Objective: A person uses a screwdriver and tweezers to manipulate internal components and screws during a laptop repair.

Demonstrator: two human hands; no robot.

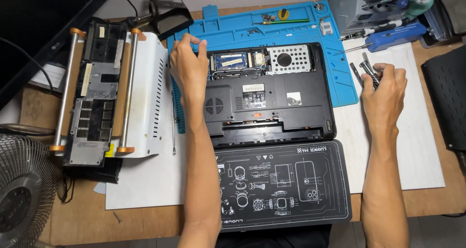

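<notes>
A black plastic laptop (269, 95) lies upside down between the person's arms, half on a blue rubber work mat (233, 32) and touching a black printed mat (281, 185) in front. A cover is already off near its back edge, so green boards and a silver metal plate with holes (290, 58) show, but most of the bottom shell looks closed, so much is left to open. The left hand (188, 68) rests on the laptop's back left corner with fingers curled, pinching something too small to tell, and the right hand (383, 90) grasps a bunch of thin grey metal tools (367, 71) off to the right.

Black laptop (269, 95) on a blue mat (233, 32), white-lined black mat (281, 185).
</notes>
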